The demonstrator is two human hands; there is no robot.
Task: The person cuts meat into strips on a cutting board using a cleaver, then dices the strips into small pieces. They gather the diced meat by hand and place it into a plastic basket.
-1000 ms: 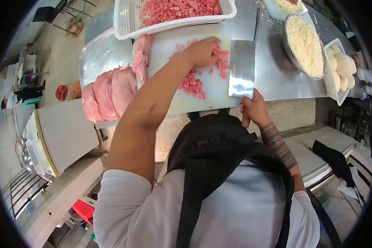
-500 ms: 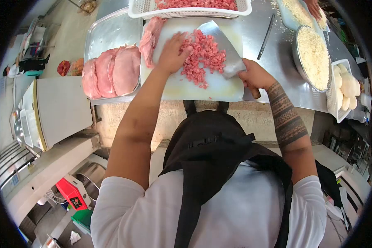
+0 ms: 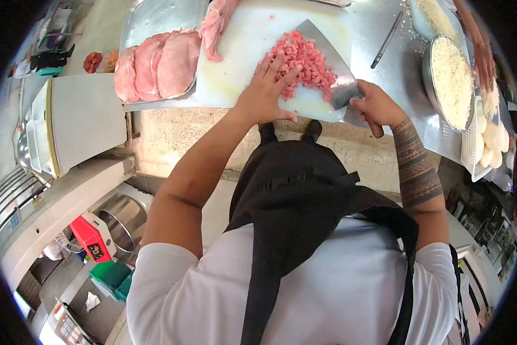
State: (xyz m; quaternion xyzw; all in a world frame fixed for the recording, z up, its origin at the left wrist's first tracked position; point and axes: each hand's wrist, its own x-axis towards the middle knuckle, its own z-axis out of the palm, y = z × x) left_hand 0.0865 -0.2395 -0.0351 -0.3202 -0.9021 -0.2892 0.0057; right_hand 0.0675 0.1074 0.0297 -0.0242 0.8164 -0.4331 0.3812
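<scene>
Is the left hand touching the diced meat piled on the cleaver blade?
Touching. The head view shows the left hand with its fingertips pressed into the diced meat heaped on the cleaver.

Metal tray (image 3: 155,23) at 11 o'clock, three raw meat slabs (image 3: 155,63) lying in it side by side. Steel bowl (image 3: 451,80) of white shredded stuff at 2 o'clock on the counter (image 3: 402,69); dark slim tool (image 3: 386,40) just left of it. White basket (image 3: 477,155) of pale rounds at 3 o'clock. White appliance (image 3: 80,121) at 9 o'clock, red box (image 3: 91,241) at 8.
</scene>
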